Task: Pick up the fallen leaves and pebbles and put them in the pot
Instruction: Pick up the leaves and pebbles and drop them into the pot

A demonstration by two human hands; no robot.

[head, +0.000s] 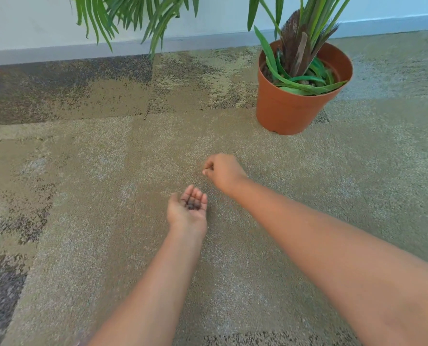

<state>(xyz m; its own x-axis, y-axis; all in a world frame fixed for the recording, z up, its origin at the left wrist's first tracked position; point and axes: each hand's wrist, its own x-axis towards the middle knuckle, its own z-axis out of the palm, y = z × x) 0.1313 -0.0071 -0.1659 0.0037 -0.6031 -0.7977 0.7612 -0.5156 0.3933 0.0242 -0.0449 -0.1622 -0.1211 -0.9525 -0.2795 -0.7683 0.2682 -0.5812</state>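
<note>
Pot (286,109) holds green leaves (305,82) — left hand (186,208) cups pebbles (191,204).

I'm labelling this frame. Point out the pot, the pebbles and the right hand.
pot (283,111): head view, front wall.
pebbles (191,205): head view, pile in left palm.
right hand (221,172): head view, back of fist.

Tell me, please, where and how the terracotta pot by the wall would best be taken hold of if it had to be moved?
Probably grip the pot low on its bare outer wall with both hands, coming from the near side. It stands upright and tapers downward, and leaves drape over the near rim while the plant fills the top.
</note>
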